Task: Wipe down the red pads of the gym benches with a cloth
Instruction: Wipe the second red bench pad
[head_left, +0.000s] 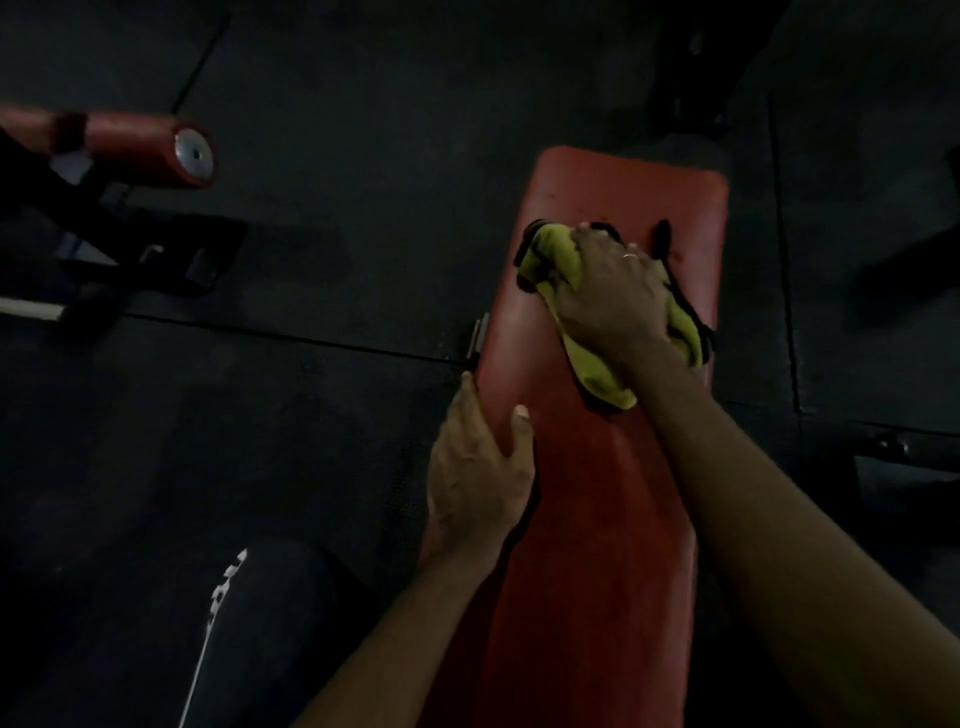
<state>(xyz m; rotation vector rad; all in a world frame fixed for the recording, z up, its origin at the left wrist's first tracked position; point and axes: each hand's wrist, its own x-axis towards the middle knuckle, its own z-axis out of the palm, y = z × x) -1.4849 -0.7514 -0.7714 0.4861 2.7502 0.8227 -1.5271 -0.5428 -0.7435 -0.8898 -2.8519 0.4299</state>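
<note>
A long red bench pad (587, 509) runs from the bottom centre up to the middle right. A yellow-green cloth with black edging (556, 254) lies bunched on the pad's far half. My right hand (615, 296) presses down on the cloth with the fingers curled over it; a ring shows on one finger. My left hand (480, 467) holds the pad's left edge, thumb on top and fingers wrapped down the side.
A red padded roller with a metal end cap (150, 150) sticks out at the upper left above a black machine frame (156, 254). Dark rubber floor tiles (322, 208) surround the bench. My knee in dark trousers (223, 623) is at the lower left.
</note>
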